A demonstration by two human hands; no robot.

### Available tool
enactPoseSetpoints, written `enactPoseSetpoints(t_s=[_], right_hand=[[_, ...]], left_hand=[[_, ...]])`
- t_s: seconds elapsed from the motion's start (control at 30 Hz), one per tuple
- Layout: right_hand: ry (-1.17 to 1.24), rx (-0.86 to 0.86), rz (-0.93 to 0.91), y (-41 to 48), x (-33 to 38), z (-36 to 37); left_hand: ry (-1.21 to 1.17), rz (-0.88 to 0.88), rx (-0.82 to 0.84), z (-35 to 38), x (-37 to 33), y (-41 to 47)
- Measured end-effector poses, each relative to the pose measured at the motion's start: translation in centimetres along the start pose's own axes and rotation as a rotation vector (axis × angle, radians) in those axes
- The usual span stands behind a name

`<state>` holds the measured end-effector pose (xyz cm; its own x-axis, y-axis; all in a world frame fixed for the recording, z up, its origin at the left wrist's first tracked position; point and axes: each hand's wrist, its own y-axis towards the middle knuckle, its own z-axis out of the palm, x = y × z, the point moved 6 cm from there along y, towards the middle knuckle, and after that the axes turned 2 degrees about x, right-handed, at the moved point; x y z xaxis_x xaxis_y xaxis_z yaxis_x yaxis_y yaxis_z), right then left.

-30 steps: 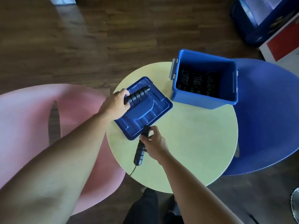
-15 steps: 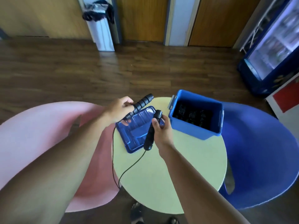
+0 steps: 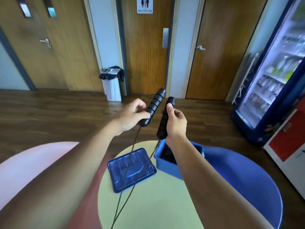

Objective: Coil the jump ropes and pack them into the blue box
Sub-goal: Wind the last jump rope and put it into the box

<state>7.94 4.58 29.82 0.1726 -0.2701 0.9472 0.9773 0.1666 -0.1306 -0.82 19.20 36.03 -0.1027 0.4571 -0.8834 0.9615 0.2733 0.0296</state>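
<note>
I hold one black jump rope up at chest height. My left hand [image 3: 132,115] grips the lower end of one ribbed foam handle [image 3: 154,105]. My right hand [image 3: 175,120] grips the other handle [image 3: 163,123], about a hand's width to the right. The thin black cord [image 3: 130,176] hangs down from both handles past the table's near edge. Below my right forearm stands the blue box [image 3: 166,167] with dark coiled ropes inside, partly hidden by the arm. Its blue lid [image 3: 130,169] lies upside down to the box's left.
The box and lid rest on a round pale-green table [image 3: 153,204]. A pink seat [image 3: 33,161] lies to its left and a blue seat [image 3: 244,180] to its right. Wooden doors, a white bin [image 3: 113,85] and a drinks fridge [image 3: 274,66] line the far wall.
Both hands have risen from table level with the handles, lifting the rope clear of the lid. The view has tilted up from the table to the far wall.
</note>
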Motion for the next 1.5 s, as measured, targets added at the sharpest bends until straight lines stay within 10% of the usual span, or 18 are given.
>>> enactPoseSetpoints(t_s=[0.93, 1.5], right_hand=[[0.109, 0.239, -0.226, 0.8, 14.2, 2.2], [-0.501, 0.619, -0.020, 1.1, 13.2, 9.8]], left_hand=[[0.384, 0.508, 0.024, -2.6, -12.1, 2.4], [1.447, 0.778, 0.133, -6.7, -12.9, 5.9]])
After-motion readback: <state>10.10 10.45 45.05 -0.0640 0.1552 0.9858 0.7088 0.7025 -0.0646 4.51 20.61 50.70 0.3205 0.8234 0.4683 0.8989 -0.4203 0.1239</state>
